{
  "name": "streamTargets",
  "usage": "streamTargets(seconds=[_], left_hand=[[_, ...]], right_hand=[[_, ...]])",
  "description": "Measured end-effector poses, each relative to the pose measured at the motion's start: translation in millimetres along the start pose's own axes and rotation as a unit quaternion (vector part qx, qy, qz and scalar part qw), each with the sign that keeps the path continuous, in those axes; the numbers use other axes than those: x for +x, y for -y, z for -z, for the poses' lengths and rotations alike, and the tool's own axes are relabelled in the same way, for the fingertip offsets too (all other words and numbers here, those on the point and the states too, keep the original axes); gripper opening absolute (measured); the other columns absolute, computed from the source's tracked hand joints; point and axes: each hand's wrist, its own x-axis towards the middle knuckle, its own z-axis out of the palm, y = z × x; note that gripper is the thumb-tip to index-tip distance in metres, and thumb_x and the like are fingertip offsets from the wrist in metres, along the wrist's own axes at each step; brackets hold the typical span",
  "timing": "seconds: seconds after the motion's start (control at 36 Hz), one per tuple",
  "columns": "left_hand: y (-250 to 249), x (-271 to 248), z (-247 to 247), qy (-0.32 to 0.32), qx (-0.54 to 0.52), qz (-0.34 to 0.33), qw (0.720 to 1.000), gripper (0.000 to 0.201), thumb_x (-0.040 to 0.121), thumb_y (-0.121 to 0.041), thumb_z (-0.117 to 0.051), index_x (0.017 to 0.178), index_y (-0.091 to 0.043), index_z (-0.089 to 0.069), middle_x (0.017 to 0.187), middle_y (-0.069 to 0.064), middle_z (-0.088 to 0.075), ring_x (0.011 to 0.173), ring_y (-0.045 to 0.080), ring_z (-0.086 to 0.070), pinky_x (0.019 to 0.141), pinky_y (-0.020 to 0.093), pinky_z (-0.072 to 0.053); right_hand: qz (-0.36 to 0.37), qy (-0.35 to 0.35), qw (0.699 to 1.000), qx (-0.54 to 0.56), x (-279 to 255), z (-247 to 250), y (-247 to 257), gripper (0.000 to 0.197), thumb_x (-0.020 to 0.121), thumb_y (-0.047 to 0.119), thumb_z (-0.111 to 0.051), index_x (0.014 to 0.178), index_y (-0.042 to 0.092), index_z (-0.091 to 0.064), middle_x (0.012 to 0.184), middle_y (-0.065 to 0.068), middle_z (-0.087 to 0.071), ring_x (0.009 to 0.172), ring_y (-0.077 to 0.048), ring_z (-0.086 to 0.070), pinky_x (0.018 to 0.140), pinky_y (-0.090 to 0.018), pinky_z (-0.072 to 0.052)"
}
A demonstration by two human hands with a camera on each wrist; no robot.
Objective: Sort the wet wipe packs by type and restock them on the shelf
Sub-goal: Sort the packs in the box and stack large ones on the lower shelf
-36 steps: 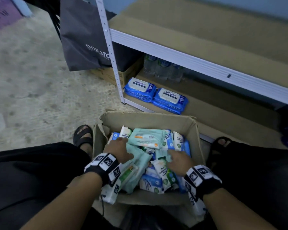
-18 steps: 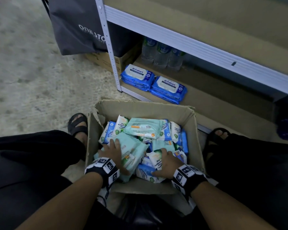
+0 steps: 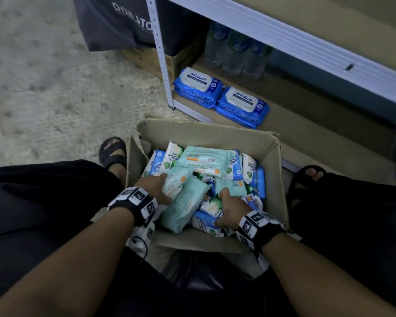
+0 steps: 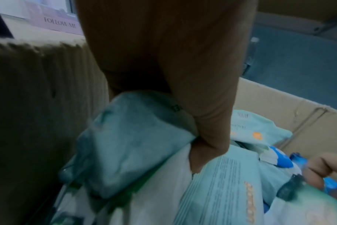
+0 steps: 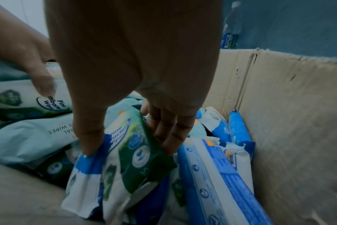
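Observation:
An open cardboard box (image 3: 272, 161) on the floor between my feet holds several mixed wipe packs: teal, white-green pine, and blue. My left hand (image 3: 164, 188) reaches into the box's near left and grips a teal pack (image 3: 177, 180). In the left wrist view its thumb presses the edge of that teal pack (image 4: 135, 144). My right hand (image 3: 226, 202) is in the near right of the box. It pinches a white-green pine wipes pack (image 5: 137, 152) between thumb and fingers (image 5: 164, 134). Two stacks of blue antabax packs (image 3: 220, 94) lie on the bottom shelf (image 3: 306, 115).
A white metal shelf post (image 3: 161, 53) stands beyond the box. Water bottles (image 3: 233, 51) stand at the back of the bottom shelf. A dark bag (image 3: 114, 21) and a carton (image 3: 151, 60) stand left of the post. My sandalled feet (image 3: 113, 149) flank the box.
Both hands have pulled back toward the near side of the box. The left hand now holds a teal pack and the right hand has closed on a pine pack.

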Motion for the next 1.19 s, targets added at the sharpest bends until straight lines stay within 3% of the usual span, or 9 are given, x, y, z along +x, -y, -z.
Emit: streamTargets(seconds=[0.08,0.14,0.31,0.44,0.56,0.69,0.83,1.06,1.19], left_hand=[[-2,0,0,-0.011,-0.007,0.002,1.0,0.087,0.08,-0.056,-0.068,0.149,-0.019,-0.03,0.137,0.011,-0.051,0.122,0.027,-0.051,0.096,0.031,-0.042],[-3,1,0,-0.014,-0.017,0.004,1.0,0.081,0.079,-0.057,-0.068,0.144,-0.019,-0.038,0.131,0.009,-0.056,0.116,0.026,-0.054,0.091,0.03,-0.044],[-7,-2,5,-0.017,-0.039,0.001,0.999,0.071,0.074,-0.061,-0.07,0.128,-0.019,-0.05,0.122,0.006,-0.061,0.107,0.025,-0.058,0.085,0.032,-0.048],[-26,-12,9,-0.026,-0.055,-0.034,0.998,0.074,0.073,-0.061,-0.071,0.131,-0.02,-0.051,0.124,0.005,-0.06,0.11,0.024,-0.057,0.083,0.029,-0.045],[-55,-23,3,-0.004,-0.087,-0.088,0.992,0.079,0.073,-0.064,-0.07,0.134,-0.02,-0.048,0.125,0.005,-0.06,0.108,0.024,-0.058,0.082,0.032,-0.047],[-87,-34,-10,0.021,-0.211,-0.119,0.97,0.098,0.072,-0.065,-0.074,0.15,-0.019,-0.035,0.139,0.001,-0.055,0.12,0.02,-0.056,0.1,0.033,-0.046],[-90,-30,-11,0.004,-0.255,-0.095,0.962,0.071,0.079,-0.047,-0.074,0.14,-0.022,-0.05,0.13,-0.004,-0.063,0.114,0.015,-0.06,0.099,0.027,-0.046],[-42,-7,-23,0.01,-0.145,0.028,0.989,0.055,0.081,-0.042,-0.07,0.128,-0.017,-0.054,0.128,0.006,-0.06,0.117,0.024,-0.057,0.095,0.031,-0.048],[-33,2,-40,0.002,-0.153,0.047,0.987,0.079,0.071,-0.053,-0.078,0.132,-0.014,-0.046,0.134,0.01,-0.043,0.121,0.028,-0.049,0.099,0.038,-0.045]], right_hand=[[0.002,-0.013,1.0,0.013,0,0,-1,0.063,0.075,0.026,-0.08,0.116,0.013,-0.034,0.082,-0.003,-0.05,0.071,-0.021,-0.053,0.05,-0.03,-0.036],[0.002,-0.017,1.0,0.012,1,1,-1,0.061,0.076,0.025,-0.079,0.116,0.013,-0.035,0.082,-0.003,-0.049,0.071,-0.021,-0.052,0.047,-0.028,-0.032],[-0.027,-0.006,1.0,0.0,2,13,-11,0.058,0.079,0.028,-0.077,0.12,0.011,-0.04,0.103,-0.011,-0.059,0.09,-0.027,-0.061,0.067,-0.032,-0.047],[-0.087,-0.074,0.993,0.039,2,33,-30,0.062,0.08,0.026,-0.076,0.13,0.012,-0.043,0.121,-0.014,-0.06,0.109,-0.03,-0.059,0.078,-0.028,-0.046],[-0.131,-0.121,0.981,0.072,0,45,-42,0.053,0.085,0.025,-0.069,0.129,0.008,-0.046,0.122,-0.018,-0.062,0.109,-0.034,-0.06,0.077,-0.027,-0.043],[-0.167,-0.184,0.96,0.126,-1,49,-47,0.038,0.096,0.029,-0.053,0.13,0.011,-0.051,0.128,-0.018,-0.061,0.115,-0.037,-0.057,0.092,-0.035,-0.045],[-0.135,-0.237,0.951,0.144,-5,45,-38,0.028,0.099,0.03,-0.049,0.113,0.009,-0.06,0.116,-0.02,-0.065,0.107,-0.038,-0.06,0.087,-0.037,-0.045],[-0.099,-0.142,0.979,0.108,-7,19,-25,0.07,0.08,0.051,-0.073,0.131,0.014,-0.042,0.132,-0.012,-0.035,0.115,-0.031,-0.052,0.097,-0.039,-0.046],[-0.088,-0.145,0.969,0.181,0,15,-32,0.106,0.054,0.07,-0.077,0.14,0.023,-0.037,0.134,-0.009,-0.049,0.12,-0.029,-0.051,0.099,-0.045,-0.048]])
